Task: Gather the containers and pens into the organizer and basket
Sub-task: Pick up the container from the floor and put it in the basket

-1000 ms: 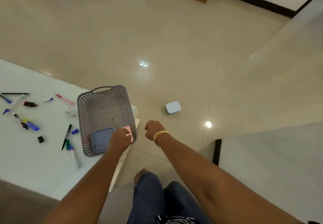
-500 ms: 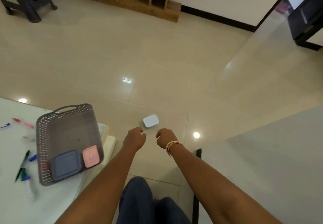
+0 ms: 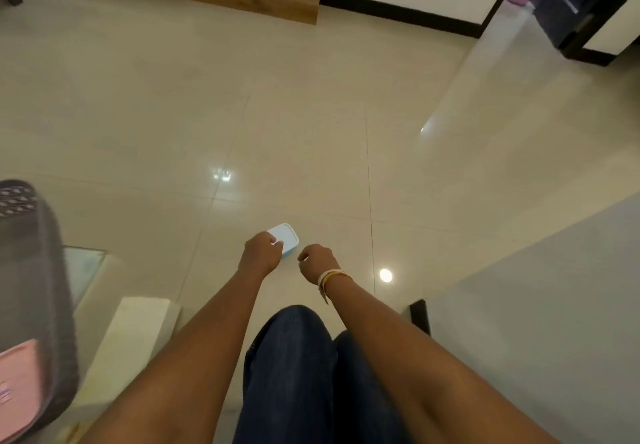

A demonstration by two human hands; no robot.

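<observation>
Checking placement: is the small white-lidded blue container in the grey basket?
No, the small white-lidded blue container sits on the floor tiles.

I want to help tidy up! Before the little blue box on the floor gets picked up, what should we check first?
1. Left hand at the blue box: ok, fingers touch its near edge.
2. Firm grip on the box: cannot tell.
3. Right hand free to help: ok, holds nothing.
4. Box lid on: ok.
5. Basket within reach: ok, at the left edge.
6. Room left in basket: cannot tell, only a pink container shows.
</observation>
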